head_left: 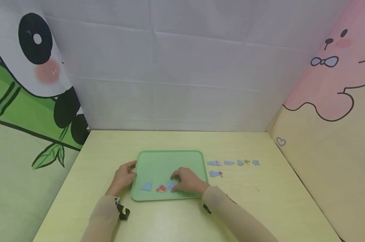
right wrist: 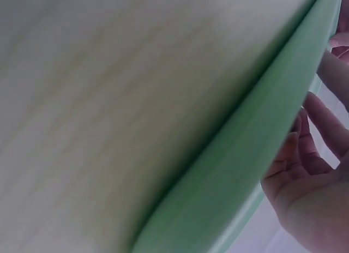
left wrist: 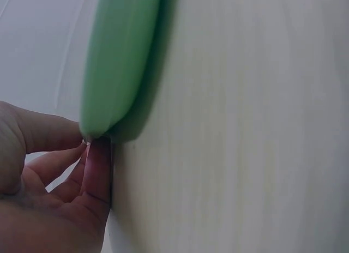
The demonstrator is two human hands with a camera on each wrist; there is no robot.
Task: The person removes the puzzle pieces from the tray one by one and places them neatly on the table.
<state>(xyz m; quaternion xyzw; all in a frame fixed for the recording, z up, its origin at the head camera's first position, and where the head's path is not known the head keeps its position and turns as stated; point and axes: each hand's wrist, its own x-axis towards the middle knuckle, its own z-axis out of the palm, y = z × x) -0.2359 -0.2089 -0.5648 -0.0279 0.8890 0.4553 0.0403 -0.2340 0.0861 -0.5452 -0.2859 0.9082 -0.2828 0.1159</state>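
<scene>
Looks early: triangular piece (head_left: 146,186), red piece (head_left: 161,189), blue piece (head_left: 170,185) along tray (head_left: 170,161) front edge; other pieces (head_left: 215,173) on desk (head_left: 276,205) past tray's right edge. Right hand (head_left: 187,181) parted over blue piece, contact unclear; left hand (head_left: 123,176) loose, touching left edge.

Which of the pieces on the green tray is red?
The middle piece of the three showing on the green tray. It is mostly red; the left piece and the right piece, beside the right hand, look blue.
</scene>
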